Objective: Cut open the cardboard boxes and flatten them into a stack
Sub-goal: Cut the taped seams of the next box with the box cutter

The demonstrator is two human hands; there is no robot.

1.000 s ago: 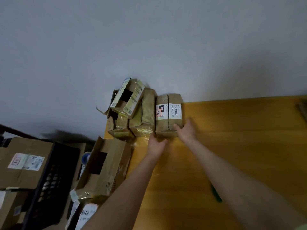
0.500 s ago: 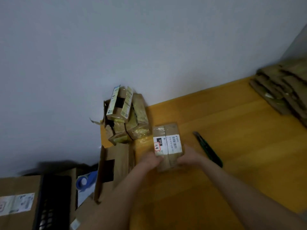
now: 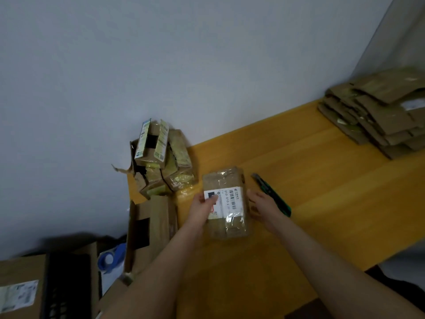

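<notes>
The taped box [image 3: 226, 203], which a second ago was standing against the cluster of boxes [image 3: 163, 162] at the wall, is now lying flat on the tabletop [image 3: 322, 192] nearer the person, its white label facing up. It is sitting apart from the cluster. The left hand [image 3: 203, 207] is still gripping the box's left edge, thumb pressing on the label and fingers curling round the side. The right hand [image 3: 261, 206], clasping the box half a second ago, is now lying loosely spread just beside the box's right side; whether it is touching is unclear.

A green utility knife [image 3: 272, 195] is lying just beyond the right hand, partly hidden by it. A stack of flattened cardboard [image 3: 377, 113] is resting at the far right, well apart. A larger box with a cut-out hole [image 3: 151, 226] is leaning at the tabletop's left edge, with a blue tape roll [image 3: 110, 259] and a black crate [image 3: 66, 284] beside it
</notes>
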